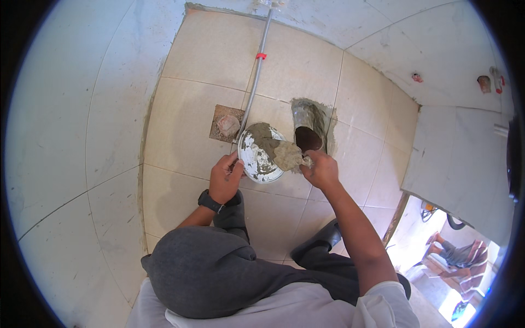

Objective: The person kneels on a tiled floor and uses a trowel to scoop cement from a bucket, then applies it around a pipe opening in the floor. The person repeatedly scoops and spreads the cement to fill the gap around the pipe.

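Observation:
My left hand grips the near left rim of a round white lid-like dish, its thumb on top of the edge. Wet grey-brown mortar covers the dish's far side, and white flakes show on the rest. At its right side, my right hand is closed round the end of a small trowel, whose blade is caked in mortar; its handle is mostly hidden by my fingers. Just beyond that hand is a rough hole in the floor with mortar round its edges.
A grey metal pole with a red band runs from the dish toward the far wall. Left of it, a pinkish lump sits in a square cutout of the beige tiles. Right, pipe fittings poke from the wall; another person shows beyond a doorway.

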A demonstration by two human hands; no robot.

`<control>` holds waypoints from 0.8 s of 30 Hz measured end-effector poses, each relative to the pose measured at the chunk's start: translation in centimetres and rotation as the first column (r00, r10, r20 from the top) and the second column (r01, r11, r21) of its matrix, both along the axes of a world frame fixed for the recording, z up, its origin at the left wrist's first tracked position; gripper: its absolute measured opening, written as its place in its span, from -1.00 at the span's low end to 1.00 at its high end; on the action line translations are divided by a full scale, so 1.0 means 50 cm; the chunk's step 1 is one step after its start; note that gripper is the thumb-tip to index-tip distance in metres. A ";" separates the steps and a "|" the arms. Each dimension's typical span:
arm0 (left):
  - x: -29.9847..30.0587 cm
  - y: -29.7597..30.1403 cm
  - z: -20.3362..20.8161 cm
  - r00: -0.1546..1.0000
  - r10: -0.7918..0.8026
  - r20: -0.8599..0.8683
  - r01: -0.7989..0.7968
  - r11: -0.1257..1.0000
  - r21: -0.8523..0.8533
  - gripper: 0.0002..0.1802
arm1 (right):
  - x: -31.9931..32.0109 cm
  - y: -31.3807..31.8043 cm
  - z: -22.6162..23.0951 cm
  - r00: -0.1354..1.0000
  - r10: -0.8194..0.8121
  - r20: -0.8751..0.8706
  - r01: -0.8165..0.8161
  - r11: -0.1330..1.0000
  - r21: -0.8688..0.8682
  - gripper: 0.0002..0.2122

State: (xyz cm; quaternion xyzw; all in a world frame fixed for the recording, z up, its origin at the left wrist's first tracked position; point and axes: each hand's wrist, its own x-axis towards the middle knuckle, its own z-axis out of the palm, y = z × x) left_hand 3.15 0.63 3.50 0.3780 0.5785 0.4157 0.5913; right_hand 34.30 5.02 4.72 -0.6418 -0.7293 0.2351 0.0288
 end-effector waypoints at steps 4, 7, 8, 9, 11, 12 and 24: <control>0.000 -0.003 0.000 0.998 -0.030 -0.058 0.030 0.999 0.010 -0.55 | -0.023 0.003 0.003 0.999 0.000 -0.036 -0.002 0.998 -0.056 -0.64; 0.000 -0.004 -0.001 0.998 -0.030 -0.056 0.032 0.999 0.032 -0.54 | -0.044 0.004 0.007 0.998 -0.037 -0.053 0.028 0.988 -0.152 -0.65; 0.000 -0.005 -0.001 0.994 -0.042 -0.102 0.046 0.998 0.038 -0.54 | -0.048 0.004 0.008 0.996 -0.044 -0.078 0.031 0.987 -0.160 -0.65; -0.003 -0.005 -0.001 0.992 -0.052 -0.117 0.057 0.998 0.037 -0.55 | -0.051 0.003 0.010 0.995 -0.049 -0.083 0.033 0.981 -0.191 -0.65; -0.004 -0.005 -0.007 0.995 -0.045 -0.091 0.047 0.999 0.017 -0.56 | -0.051 0.002 0.011 0.992 -0.045 -0.119 0.021 0.980 -0.198 -0.66; -0.004 -0.007 -0.009 0.998 -0.027 -0.053 0.026 1.000 -0.008 -0.56 | -0.048 0.002 0.013 0.990 -0.017 -0.140 -0.011 0.981 -0.196 -0.65; -0.023 -0.032 -0.079 0.999 0.029 -0.023 -0.030 0.999 -0.039 -0.64 | 0.023 -0.038 0.053 0.879 -0.343 -0.332 0.224 0.910 -0.348 -0.65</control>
